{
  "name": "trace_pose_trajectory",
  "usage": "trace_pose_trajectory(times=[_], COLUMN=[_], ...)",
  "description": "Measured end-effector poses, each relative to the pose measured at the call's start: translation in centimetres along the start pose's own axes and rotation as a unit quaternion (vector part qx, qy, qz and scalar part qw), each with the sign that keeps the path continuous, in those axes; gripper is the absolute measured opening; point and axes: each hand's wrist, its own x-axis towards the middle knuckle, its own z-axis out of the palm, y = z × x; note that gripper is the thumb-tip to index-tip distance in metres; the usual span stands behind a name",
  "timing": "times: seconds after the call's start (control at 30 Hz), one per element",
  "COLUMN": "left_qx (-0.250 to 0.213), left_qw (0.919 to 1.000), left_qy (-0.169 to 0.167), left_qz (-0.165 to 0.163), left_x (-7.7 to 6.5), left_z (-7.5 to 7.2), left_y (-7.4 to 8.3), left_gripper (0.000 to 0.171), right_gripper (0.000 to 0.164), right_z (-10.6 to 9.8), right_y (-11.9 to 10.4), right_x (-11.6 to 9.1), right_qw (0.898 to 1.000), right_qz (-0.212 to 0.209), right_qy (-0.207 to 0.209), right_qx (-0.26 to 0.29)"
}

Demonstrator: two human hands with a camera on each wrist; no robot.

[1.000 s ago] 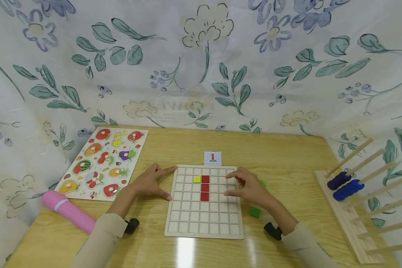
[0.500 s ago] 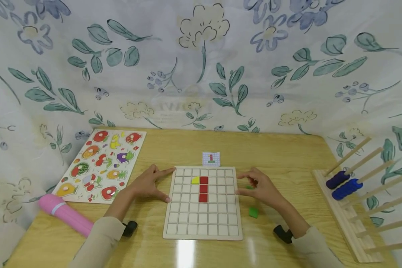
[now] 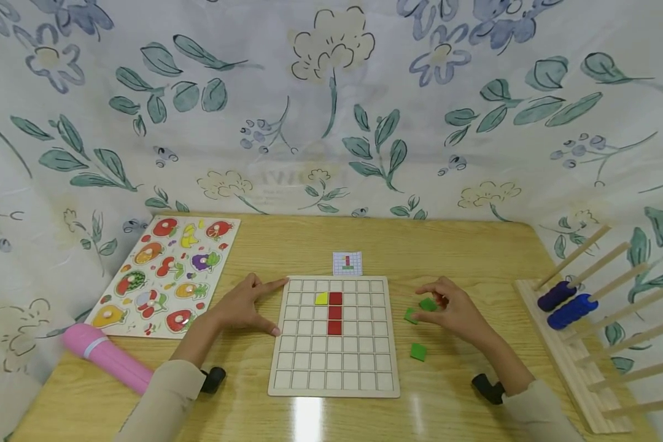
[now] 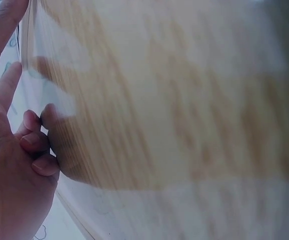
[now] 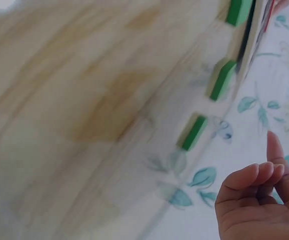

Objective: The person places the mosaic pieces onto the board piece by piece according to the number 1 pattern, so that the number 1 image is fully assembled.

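A wooden grid board (image 3: 352,362) lies flat on the table, with a yellow tile (image 3: 321,299) beside a column of 3 red tiles (image 3: 334,312). My left hand (image 3: 237,310) touches the board's left edge with spread index finger and thumb. Its other fingers are bent near the tabletop in the left wrist view. To the board's right, my right hand (image 3: 454,312) hovers by 3 green tiles (image 3: 418,352), thumb and index finger apart, holding nothing. Those green tiles (image 5: 222,81) stand out in the right wrist view, beyond the right hand's bent fingers (image 5: 244,182).
A small printed pattern card (image 3: 347,263) lies behind the board. At the left are a fruit peg puzzle (image 3: 160,276) and a pink cylindrical object (image 3: 110,359). A wooden peg stand (image 3: 571,356) with blue and purple beads stands at the right, and a floral curtain (image 3: 331,147) hangs behind.
My right hand has moved right, from over the board to beside the green tiles, more of which now show. My left hand stays at the board's left edge.
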Motion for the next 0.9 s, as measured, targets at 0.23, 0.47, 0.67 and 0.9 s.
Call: trace_pose_trajectory(times=[0.23,0.47,0.67,0.9], left_qx=[0.005,0.008,0.001,-0.001], left_qw=[1.0000,1.0000,1.0000,1.0000], left_qy=[-0.002,0.000,0.000,-0.001], left_qz=[0.001,0.002,-0.002,-0.005], left_x=[0.1,0.2,0.2,0.1], left_z=[-0.1,0.0,0.0,0.0], left_y=[0.0,-0.1,-0.1,-0.1], left_gripper=[0.110,0.110,0.110,0.110], right_gripper=[0.040,0.038,0.036,0.033], right_z=[-0.9,-1.1,-1.4,-1.5], right_y=[1.3,1.8,2.8,2.8], right_x=[-0.5,-0.2,0.2,0.2], right_qw=[0.999,0.999,0.997,0.997], right_qz=[0.036,0.049,0.051,0.045], right_qy=[0.006,0.007,0.007,-0.009], right_qx=[0.002,-0.023,-0.062,-0.069])
